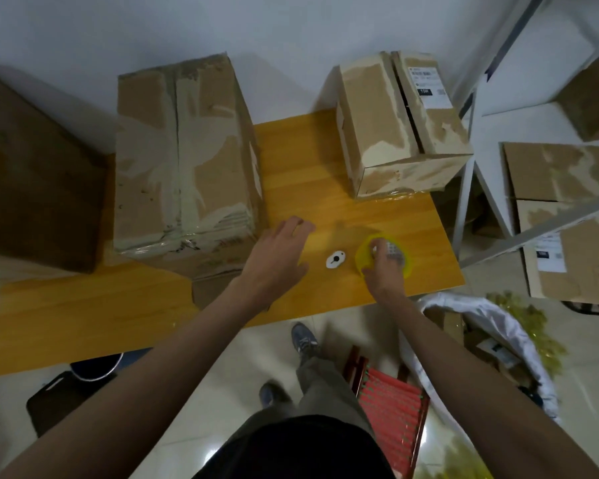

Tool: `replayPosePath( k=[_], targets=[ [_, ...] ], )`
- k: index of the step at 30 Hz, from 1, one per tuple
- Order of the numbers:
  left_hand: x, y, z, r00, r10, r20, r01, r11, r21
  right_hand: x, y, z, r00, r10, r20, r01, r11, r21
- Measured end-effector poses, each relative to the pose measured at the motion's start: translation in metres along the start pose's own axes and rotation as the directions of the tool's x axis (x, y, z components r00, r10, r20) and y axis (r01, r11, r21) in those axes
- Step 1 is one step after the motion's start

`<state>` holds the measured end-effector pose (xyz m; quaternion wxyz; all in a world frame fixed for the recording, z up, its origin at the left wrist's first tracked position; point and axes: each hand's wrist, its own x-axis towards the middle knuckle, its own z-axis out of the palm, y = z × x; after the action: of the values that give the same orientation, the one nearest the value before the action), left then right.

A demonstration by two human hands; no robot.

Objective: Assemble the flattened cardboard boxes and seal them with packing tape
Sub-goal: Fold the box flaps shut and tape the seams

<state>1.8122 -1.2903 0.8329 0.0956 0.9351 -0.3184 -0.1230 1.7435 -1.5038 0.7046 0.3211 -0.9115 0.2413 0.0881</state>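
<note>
On the orange wooden table [83, 305] my right hand [382, 271] grips a yellow roll of packing tape [407, 261] that lies flat near the right front edge. My left hand [277, 261] hovers open over the table, fingers relaxed, just right of a tall assembled cardboard box [184, 157] with worn tape on top. A smaller assembled box [395, 126] with a shipping label and a gap between its top flaps stands at the back right. A flat piece of cardboard [215, 285] pokes out from under the tall box.
A small white cutter-like object [335, 260] lies between my hands. A dark brown box [32, 174] stands at far left. White shelving [491, 188] with more boxes is on the right. A white sack [481, 326], a red stool [391, 402] and a bucket [94, 368] are on the floor.
</note>
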Motion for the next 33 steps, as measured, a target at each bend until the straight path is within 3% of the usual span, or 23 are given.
replayPosePath(
  k=[6, 9, 12, 17, 23, 27, 33],
  targets=[
    [-0.011, -0.019, -0.030, 0.990, 0.069, -0.125, -0.054, 0.991, 0.121, 0.010, -0.007, 0.005, 0.987, 0.058, 0.150, -0.026, 0.979, -0.204],
    [-0.020, -0.037, -0.051, 0.984, 0.040, -0.174, -0.022, 0.994, 0.104, 0.007, -0.042, -0.011, 0.994, 0.050, 0.098, -0.031, 0.981, -0.193],
    [-0.038, -0.065, -0.064, 0.976, -0.032, -0.213, 0.046, 0.997, 0.061, 0.000, -0.102, -0.027, 0.988, -0.147, -0.042, 0.142, 0.984, -0.109],
    [-0.073, -0.116, -0.064, 0.960, -0.196, -0.199, 0.214, 0.975, 0.068, -0.036, -0.201, -0.031, 0.804, -0.567, -0.179, 0.545, 0.823, -0.158],
    [-0.097, -0.132, -0.042, 0.967, -0.212, -0.143, 0.220, 0.975, 0.037, -0.071, -0.239, 0.007, 0.693, -0.721, 0.012, 0.686, 0.655, -0.315],
    [-0.100, -0.133, -0.029, 0.982, -0.162, -0.100, 0.173, 0.978, 0.118, -0.075, -0.241, 0.025, 0.692, -0.696, 0.191, 0.683, 0.546, -0.485],
    [-0.119, -0.169, -0.021, 0.982, -0.154, -0.108, 0.171, 0.971, 0.165, -0.069, -0.214, 0.015, 0.702, -0.693, 0.165, 0.658, 0.542, -0.524]
  ],
)
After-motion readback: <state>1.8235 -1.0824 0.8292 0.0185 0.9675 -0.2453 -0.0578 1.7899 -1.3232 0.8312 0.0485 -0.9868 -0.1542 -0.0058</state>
